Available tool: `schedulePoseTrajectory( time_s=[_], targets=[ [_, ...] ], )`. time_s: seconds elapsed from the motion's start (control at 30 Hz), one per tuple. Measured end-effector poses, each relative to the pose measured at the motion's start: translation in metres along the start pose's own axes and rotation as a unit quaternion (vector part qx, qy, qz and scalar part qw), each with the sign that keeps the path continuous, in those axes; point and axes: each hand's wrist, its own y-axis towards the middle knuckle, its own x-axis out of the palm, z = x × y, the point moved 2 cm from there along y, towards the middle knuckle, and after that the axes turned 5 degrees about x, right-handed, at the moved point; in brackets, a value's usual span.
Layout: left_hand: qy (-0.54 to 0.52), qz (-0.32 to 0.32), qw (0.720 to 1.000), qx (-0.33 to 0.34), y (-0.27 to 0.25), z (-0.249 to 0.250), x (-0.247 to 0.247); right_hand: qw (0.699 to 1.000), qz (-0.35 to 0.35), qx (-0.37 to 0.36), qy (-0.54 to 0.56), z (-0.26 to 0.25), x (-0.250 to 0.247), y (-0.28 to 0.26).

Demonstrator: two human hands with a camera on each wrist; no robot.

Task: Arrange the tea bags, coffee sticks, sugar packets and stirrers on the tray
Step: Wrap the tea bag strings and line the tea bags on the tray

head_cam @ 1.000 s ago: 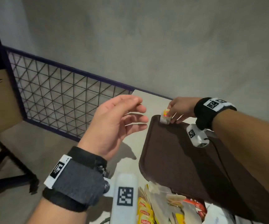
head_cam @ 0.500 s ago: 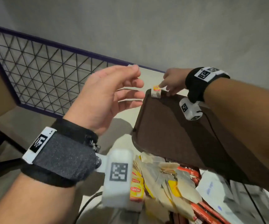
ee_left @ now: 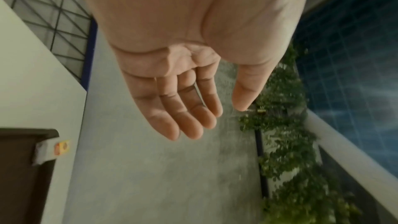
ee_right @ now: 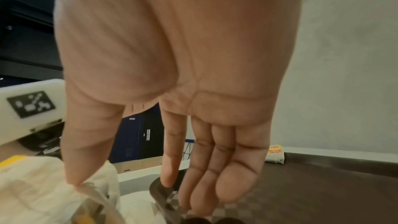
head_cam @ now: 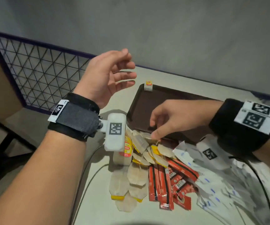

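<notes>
A dark brown tray lies on the pale table. One tea bag with a yellow tag stands propped at its far left corner, also seen in the left wrist view and the right wrist view. Near the tray's front edge a loose pile of tea bags lies beside red coffee sticks and white sugar packets. My right hand hovers over the pile with fingers extended, and its thumb touches a tea bag. Left of the tray, my left hand is raised, open and empty.
A black wire-mesh fence with a dark blue frame runs along the table's left side. A grey wall stands behind the table. A black cable trails over the table's near left part. The tray's inside holds only the one tea bag.
My right hand let go of the tea bag at the tray's far left corner and drew back to the pile. The head view tilted down. The left hand stayed raised.
</notes>
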Motion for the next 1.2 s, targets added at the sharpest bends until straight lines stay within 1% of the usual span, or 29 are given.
schedulePoseTrajectory(
  time_s=[0.13,0.23,0.37,0.43,0.5,0.57,0.63,0.7,0.77,0.83,0.93,1.03,1.1,1.2],
  targets=[
    [-0.053,0.007,0.999,0.003,0.001,0.007,0.014,0.999,0.002,-0.012,0.043,0.0,0.015,-0.004],
    [-0.043,-0.006,0.999,0.006,0.004,0.007,0.023,0.998,0.015,-0.029,0.047,0.0,0.017,-0.007],
    [0.002,-0.028,1.0,-0.002,0.005,0.0,0.026,0.995,0.084,-0.045,0.034,0.002,0.012,-0.006],
    [0.009,-0.037,0.999,-0.007,0.002,-0.003,0.026,0.988,0.114,-0.056,0.083,0.004,0.003,-0.009],
    [0.015,-0.045,0.999,-0.013,-0.002,-0.006,0.028,0.973,0.137,-0.076,0.169,0.004,-0.009,-0.018],
    [0.014,-0.065,0.998,-0.021,-0.006,-0.009,0.035,0.943,0.168,-0.11,0.267,0.005,-0.02,-0.03],
    [0.016,-0.089,0.996,-0.024,-0.011,-0.012,0.045,0.908,0.196,-0.143,0.342,0.008,-0.027,-0.041],
    [0.014,-0.114,0.993,-0.019,-0.016,-0.014,0.054,0.885,0.212,-0.16,0.383,0.012,-0.031,-0.046],
    [0.01,-0.123,0.992,-0.015,-0.019,-0.017,0.061,0.878,0.218,-0.158,0.395,0.016,-0.033,-0.047],
    [0.021,-0.115,0.993,-0.009,-0.02,-0.021,0.064,0.881,0.223,-0.153,0.389,0.019,-0.035,-0.046],
    [0.037,-0.082,0.996,-0.013,-0.018,-0.027,0.061,0.877,0.236,-0.148,0.391,0.021,-0.037,-0.042],
    [0.049,-0.044,0.998,-0.018,-0.017,-0.031,0.058,0.863,0.249,-0.145,0.415,0.021,-0.037,-0.037],
    [0.021,-0.009,1.0,-0.013,-0.016,-0.031,0.058,0.848,0.267,-0.14,0.436,0.021,-0.035,-0.035],
    [-0.026,0.032,0.999,-0.001,-0.016,-0.028,0.059,0.848,0.263,-0.14,0.439,0.018,-0.029,-0.029]
  ],
)
